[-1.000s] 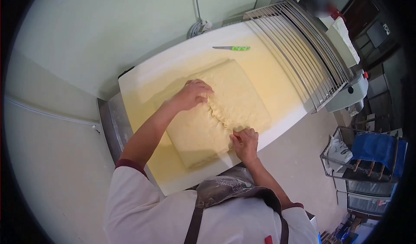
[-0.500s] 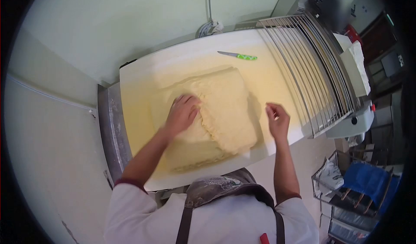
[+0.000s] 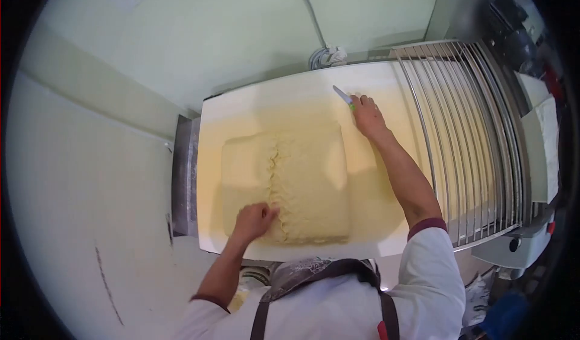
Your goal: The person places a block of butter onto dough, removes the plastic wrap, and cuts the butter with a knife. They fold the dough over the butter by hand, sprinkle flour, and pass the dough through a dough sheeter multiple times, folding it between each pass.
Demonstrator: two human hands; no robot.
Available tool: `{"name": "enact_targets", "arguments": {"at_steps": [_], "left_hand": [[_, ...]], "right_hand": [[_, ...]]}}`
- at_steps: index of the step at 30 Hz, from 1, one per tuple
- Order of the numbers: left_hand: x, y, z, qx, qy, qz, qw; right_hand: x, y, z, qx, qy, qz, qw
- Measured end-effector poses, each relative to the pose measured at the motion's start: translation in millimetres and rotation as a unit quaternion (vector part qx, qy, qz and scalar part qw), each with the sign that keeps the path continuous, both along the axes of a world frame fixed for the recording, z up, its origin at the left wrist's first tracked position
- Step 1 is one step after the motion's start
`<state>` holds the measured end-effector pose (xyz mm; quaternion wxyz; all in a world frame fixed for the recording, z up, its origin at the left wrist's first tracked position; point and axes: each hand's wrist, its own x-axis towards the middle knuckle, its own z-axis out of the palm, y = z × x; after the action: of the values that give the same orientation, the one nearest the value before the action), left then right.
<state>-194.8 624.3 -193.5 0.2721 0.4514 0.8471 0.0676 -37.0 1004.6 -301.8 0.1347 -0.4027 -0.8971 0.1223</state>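
Observation:
A large square slab of pale dough (image 3: 311, 177) lies on the white work surface, with a rough, crimped seam running down it from back to front. At the front end of that seam my left hand (image 3: 252, 220) is closed, its fingertips pinching the dough's edge there. Beyond the slab, at the back right, my right hand (image 3: 368, 116) has its fingers closed round the green handle of a small knife (image 3: 343, 95). The blade points back and to the left, just above or on the table; most of the handle is hidden under the fingers.
A metal wire rack (image 3: 453, 128) covers the right end of the white table (image 3: 241, 104). A coiled grey cable (image 3: 319, 57) hangs at the wall behind. On the left stands a metal ledge (image 3: 184, 177) beside the wall.
My right hand has reached back from the table's right side and taken hold of the knife. My left hand has moved toward me along the seam and closed. The view has shifted.

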Motion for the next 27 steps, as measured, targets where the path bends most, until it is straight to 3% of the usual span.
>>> {"name": "enact_targets", "arguments": {"at_steps": [3, 6, 9, 12, 13, 14, 15, 18, 21, 24, 27], "left_hand": [[13.7, -2.5, -1.0, -0.029, -0.002, 0.006, 1.000], [16.8, 0.1, -10.6, -0.021, 0.022, -0.003, 1.000], [14.5, 11.6, 4.0, -0.068, 0.010, -0.025, 0.997], [25.9, 65.0, 39.1, -0.003, 0.096, -0.017, 0.995], [30.7, 85.8, 34.2, 0.087, 0.075, -0.025, 0.993], [36.1, 111.9, 25.8, 0.176, 0.052, -0.031, 0.982], [37.6, 147.1, 12.5, 0.296, 0.036, -0.112, 0.948], [24.3, 244.6, -24.1, 0.338, 0.004, -0.259, 0.905], [2.0, 276.3, -56.6, 0.163, -0.138, -0.199, 0.957], [-2.8, 276.2, -54.6, 0.059, -0.191, -0.065, 0.978], [0.2, 274.3, -48.9, 0.045, -0.171, -0.058, 0.983]], "right_hand": [[17.1, -18.3, -22.7, -0.056, 0.237, -0.098, 0.965], [55.7, -76.1, 0.3, -0.256, 0.275, -0.149, 0.915], [75.8, -123.3, 26.4, -0.351, 0.330, -0.169, 0.860], [70.3, -135.0, 16.8, -0.334, 0.390, -0.149, 0.845], [57.1, -134.6, -8.0, -0.223, 0.447, -0.144, 0.854], [54.8, -130.7, -4.1, -0.259, 0.436, -0.159, 0.847], [52.6, -125.7, 5.2, -0.293, 0.424, -0.174, 0.839], [60.4, -116.3, 19.8, -0.328, 0.406, -0.198, 0.830], [66.0, -113.8, 12.9, -0.301, 0.434, -0.182, 0.830], [67.5, -117.1, 4.0, -0.285, 0.405, -0.156, 0.855], [62.7, -111.0, 6.1, -0.313, 0.374, -0.136, 0.862]]}}
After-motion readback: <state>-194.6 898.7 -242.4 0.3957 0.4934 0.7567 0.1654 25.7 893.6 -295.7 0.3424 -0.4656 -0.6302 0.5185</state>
